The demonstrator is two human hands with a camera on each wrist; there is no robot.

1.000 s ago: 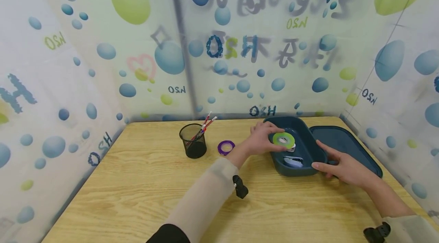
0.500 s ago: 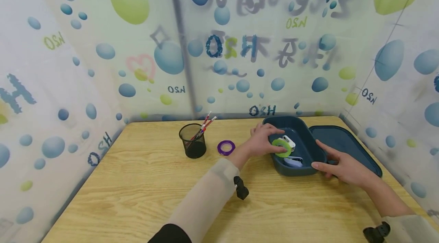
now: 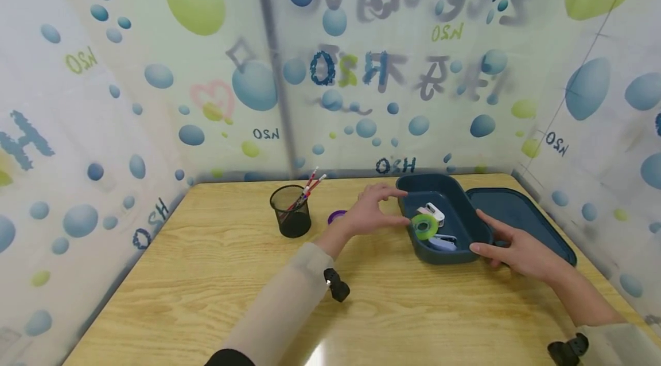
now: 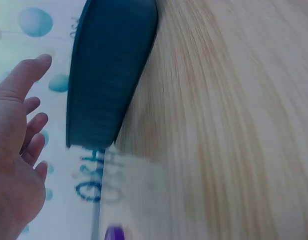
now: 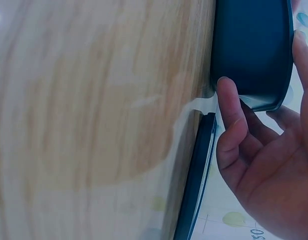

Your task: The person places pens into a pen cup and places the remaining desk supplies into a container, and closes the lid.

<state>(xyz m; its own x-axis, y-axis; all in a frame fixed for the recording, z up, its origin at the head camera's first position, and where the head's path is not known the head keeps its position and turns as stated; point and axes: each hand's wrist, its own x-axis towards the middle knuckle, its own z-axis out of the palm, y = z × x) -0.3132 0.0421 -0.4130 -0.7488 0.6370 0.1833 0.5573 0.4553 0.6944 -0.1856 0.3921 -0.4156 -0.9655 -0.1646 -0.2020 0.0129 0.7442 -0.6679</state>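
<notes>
A dark blue box [image 3: 459, 214] stands at the right side of the table. Inside it lie a green tape roll [image 3: 425, 227], a light-blue stapler [image 3: 443, 242] and a small white-and-pink item [image 3: 435, 214]. My left hand [image 3: 372, 211] hovers at the box's left wall, thumb and fingers spread apart, holding nothing; the left wrist view shows this hand [image 4: 16, 145] beside the box's outer wall. With thumb at the rim and fingers against the outside, my right hand [image 3: 521, 251] holds the box by its near right corner, also seen in the right wrist view.
A matching dark blue lid [image 3: 508, 211] lies flat to the right of the box. Left of the left hand are a purple tape roll [image 3: 337, 215], partly hidden by that hand, and a black mesh pen cup [image 3: 293, 220] with several pencils [image 3: 310, 188]. A printed curtain [image 3: 341, 125] closes off the back.
My left hand has lowered the green tape roll toward the box's near left side, let go of it and drawn back left. The right hand has stayed at the box's corner.
</notes>
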